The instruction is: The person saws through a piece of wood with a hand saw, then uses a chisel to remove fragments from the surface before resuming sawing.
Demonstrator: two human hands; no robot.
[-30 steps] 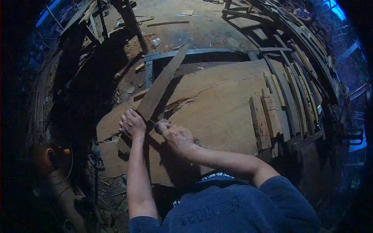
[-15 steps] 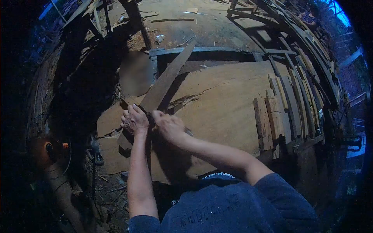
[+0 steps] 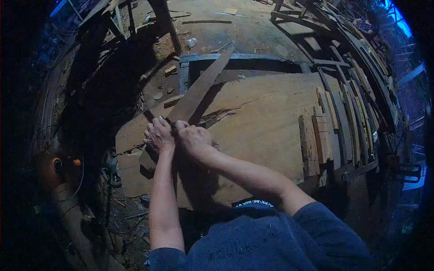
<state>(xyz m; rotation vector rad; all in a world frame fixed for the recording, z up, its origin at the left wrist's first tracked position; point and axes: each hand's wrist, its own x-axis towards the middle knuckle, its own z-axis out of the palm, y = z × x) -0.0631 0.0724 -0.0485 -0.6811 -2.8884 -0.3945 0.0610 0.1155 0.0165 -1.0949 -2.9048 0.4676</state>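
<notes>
A long wooden board (image 3: pixel 194 92) runs diagonally over a broad wooden slab (image 3: pixel 257 131), its far end resting on a low frame. My left hand (image 3: pixel 160 136) lies over the near part of the board, fingers curled around a dark, straight-edged tool (image 3: pixel 148 115) whose end sticks out at the upper left. Right beside it, my right hand (image 3: pixel 195 139) is closed in a fist over the board's right edge. A dark bit shows between the two hands; what the right fingers grip is hidden.
Several cut wood strips (image 3: pixel 322 135) stand at the slab's right edge. Beyond the slab is a bluish wooden frame (image 3: pixel 253 57). Small offcuts (image 3: pixel 170 70) lie on the ground at left. An orange-and-black object (image 3: pixel 58 166) sits at far left.
The view has shifted slightly. A blurred brown patch left of the board is gone, and offcuts show there. My right hand looks sharper; both hands keep nearly the same place on the board.
</notes>
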